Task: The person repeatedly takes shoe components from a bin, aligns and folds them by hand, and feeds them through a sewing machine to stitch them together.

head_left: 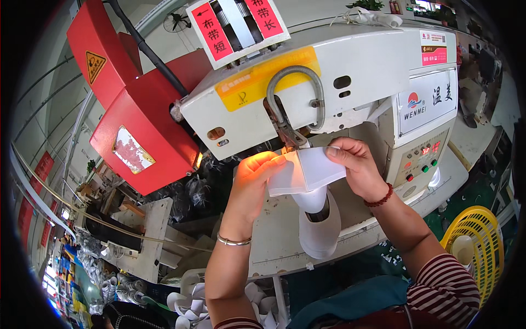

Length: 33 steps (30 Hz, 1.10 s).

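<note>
A white sheet-like piece point(323, 169) with a seam down its middle is stretched between my two hands, beneath the metal head point(294, 137) of a white machine. My left hand point(253, 178) pinches the left edge between thumb and fingers, lit orange by a lamp. At the upper right corner, my right hand point(356, 164) grips the piece with the thumb on top. The piece's top edge meets the machine head, and the exact contact point is hidden. Under it stands a smooth white post point(313, 200) on a rounded white base point(320, 236).
The machine's white arm point(361, 60) spans above my hands, with a curved grey hose point(318, 98). A red housing point(148, 131) hangs at left, a control panel point(424, 159) stands at right. Several white pieces point(194, 304) lie below my left forearm. A yellow basket point(479, 257) is at right.
</note>
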Each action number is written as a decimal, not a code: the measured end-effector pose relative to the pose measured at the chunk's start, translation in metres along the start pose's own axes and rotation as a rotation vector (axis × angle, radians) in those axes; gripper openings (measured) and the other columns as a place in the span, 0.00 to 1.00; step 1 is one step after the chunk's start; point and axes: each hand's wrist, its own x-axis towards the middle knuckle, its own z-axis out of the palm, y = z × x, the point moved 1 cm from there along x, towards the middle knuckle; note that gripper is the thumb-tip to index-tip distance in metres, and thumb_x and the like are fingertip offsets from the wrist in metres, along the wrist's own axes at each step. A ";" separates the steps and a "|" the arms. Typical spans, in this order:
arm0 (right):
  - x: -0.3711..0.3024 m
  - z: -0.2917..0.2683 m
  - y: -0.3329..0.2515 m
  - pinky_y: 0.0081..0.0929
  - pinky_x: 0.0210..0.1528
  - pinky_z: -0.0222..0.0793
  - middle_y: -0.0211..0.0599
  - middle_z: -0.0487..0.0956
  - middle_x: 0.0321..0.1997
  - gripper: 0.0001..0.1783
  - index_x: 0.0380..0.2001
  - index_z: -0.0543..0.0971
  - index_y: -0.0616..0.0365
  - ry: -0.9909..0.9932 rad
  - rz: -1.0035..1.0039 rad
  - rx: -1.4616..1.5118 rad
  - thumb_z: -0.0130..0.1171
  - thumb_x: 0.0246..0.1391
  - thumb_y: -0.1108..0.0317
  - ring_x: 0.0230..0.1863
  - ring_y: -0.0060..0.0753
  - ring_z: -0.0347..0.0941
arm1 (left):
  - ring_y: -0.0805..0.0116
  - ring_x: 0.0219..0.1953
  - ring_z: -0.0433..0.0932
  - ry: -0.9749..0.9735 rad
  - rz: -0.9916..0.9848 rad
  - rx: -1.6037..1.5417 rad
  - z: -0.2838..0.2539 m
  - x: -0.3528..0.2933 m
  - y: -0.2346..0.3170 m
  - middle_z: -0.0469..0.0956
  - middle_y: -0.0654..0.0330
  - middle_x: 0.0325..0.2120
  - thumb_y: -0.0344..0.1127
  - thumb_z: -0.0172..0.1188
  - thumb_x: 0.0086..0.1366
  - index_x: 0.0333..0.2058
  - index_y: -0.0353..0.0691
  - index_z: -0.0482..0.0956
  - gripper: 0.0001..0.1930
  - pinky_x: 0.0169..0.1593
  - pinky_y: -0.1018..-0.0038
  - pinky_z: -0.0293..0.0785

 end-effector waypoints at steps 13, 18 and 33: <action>0.020 0.006 0.012 0.18 0.37 0.66 0.30 0.79 0.29 0.04 0.28 0.79 0.60 0.151 0.114 0.276 0.59 0.49 0.71 0.31 0.20 0.73 | 0.73 0.33 0.75 0.016 0.000 -0.221 -0.019 0.024 -0.018 0.77 0.60 0.31 0.32 0.52 0.60 0.35 0.32 0.76 0.09 0.38 0.79 0.70; 0.025 0.005 0.015 0.21 0.38 0.66 0.31 0.78 0.29 0.04 0.27 0.78 0.59 0.210 0.194 0.345 0.59 0.48 0.70 0.32 0.23 0.73 | 0.73 0.36 0.74 0.054 -0.016 -0.259 -0.014 0.026 -0.016 0.76 0.60 0.32 0.32 0.51 0.60 0.35 0.31 0.75 0.10 0.42 0.78 0.68; 0.027 0.005 0.013 0.21 0.35 0.62 0.30 0.78 0.30 0.05 0.29 0.78 0.59 0.230 0.242 0.342 0.58 0.49 0.69 0.33 0.22 0.72 | 0.70 0.35 0.75 -0.018 -0.030 -0.293 -0.020 0.031 -0.024 0.77 0.59 0.34 0.34 0.47 0.63 0.38 0.32 0.74 0.12 0.41 0.75 0.69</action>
